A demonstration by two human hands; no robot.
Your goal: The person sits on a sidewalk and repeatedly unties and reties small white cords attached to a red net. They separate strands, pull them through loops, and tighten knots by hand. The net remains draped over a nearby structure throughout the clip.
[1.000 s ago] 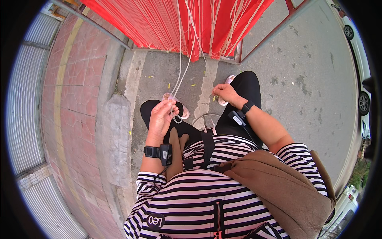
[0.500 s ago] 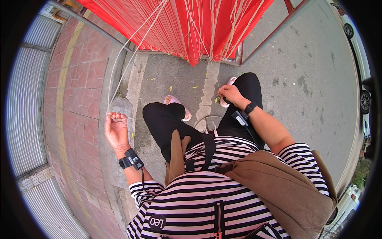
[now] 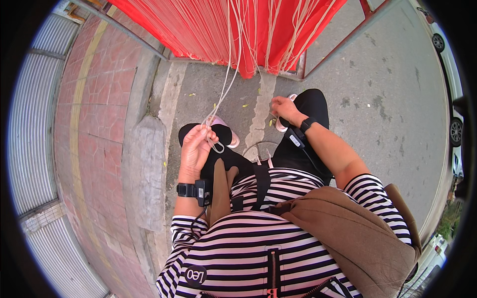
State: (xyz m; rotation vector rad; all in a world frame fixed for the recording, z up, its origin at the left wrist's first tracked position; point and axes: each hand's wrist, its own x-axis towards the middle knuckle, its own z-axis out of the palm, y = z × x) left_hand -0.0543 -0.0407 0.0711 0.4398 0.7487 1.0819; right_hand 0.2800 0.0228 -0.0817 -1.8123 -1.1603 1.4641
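Note:
In the head view my left hand (image 3: 198, 141) is closed on pale looped cords (image 3: 224, 94), which run up from its fingers to a red fabric piece (image 3: 246, 69) hung with many pale strands. A loop of the cord dangles below the fingers. My right hand (image 3: 284, 108) is by my right knee, its fingers pinched; whatever is between them is too thin to make out. I sit with knees apart above pink slippers (image 3: 231, 139), a striped top and brown cloth on my body.
A metal frame (image 3: 370, 16) surrounds the red fabric. Grey pavement (image 3: 382, 129) lies to the right, with white cars (image 3: 449, 74) at the edge. A concrete curb (image 3: 144, 164), red paving (image 3: 94, 149) and corrugated metal shutters (image 3: 32, 124) are on the left.
My left hand swung out to the left with the cords half a second ago and is now back near my left knee. My right hand has shifted slightly up and right.

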